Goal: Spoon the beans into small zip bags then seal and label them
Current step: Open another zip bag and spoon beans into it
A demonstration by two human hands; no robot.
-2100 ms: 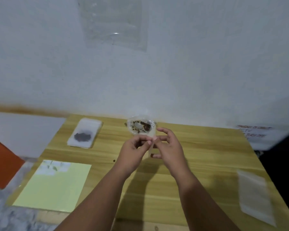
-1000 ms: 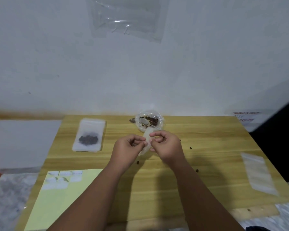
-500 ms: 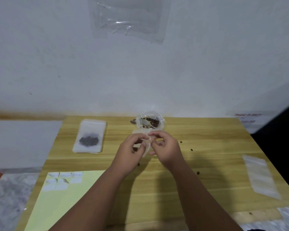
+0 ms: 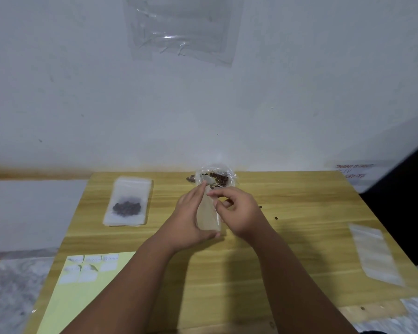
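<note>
Empty zip bag (image 4: 208,219) is clasped in left grip (image 4: 191,219), mouth pinched by right grip (image 4: 240,213), presumably for opening beside beans (image 4: 219,180).

Bean container (image 4: 216,178) back-centre on table (image 4: 299,213), held bag (image 4: 208,218) just before it; filled bag (image 4: 128,201) left, label sheet (image 4: 82,297) front-left, empty bags (image 4: 374,254) right.

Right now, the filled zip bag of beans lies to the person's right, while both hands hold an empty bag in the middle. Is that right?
No. The head view shows the filled zip bag lying to the person's left; the left hand and right hand do hold an empty bag in the middle.
</note>
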